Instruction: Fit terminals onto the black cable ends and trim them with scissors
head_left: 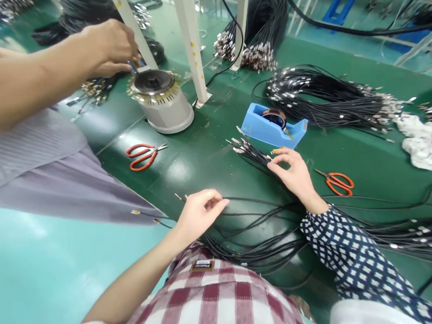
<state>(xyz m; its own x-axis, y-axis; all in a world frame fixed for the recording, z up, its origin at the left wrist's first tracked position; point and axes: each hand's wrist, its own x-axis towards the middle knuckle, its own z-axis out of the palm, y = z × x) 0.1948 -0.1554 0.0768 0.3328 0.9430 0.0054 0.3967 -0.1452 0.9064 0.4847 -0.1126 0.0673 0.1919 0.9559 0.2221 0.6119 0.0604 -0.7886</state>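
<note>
My left hand [201, 212] is curled with its thumb and forefinger nearly together. Thin black cables [256, 201] run into it from the right, and a couple of tips poke out on its left. My right hand [292, 170], in a dark patterned sleeve, pinches at the end of a bundle of black cables [252, 154] with silvery tips. A small yellow piece shows at its fingertips. Just beyond stands a blue tape dispenser [258, 130]. Orange-handled snips [339, 183] lie right of this hand. More loose cables [246, 252] lie before my checked apron.
At left, a co-worker's hand [115, 46] works over a round grey device [167, 111] ringed with yellowish tips. Other orange-handled snips [145, 155] lie nearby. White posts [191, 40], coiled cables [329, 98] and a white cloth [429, 141] stand or lie behind.
</note>
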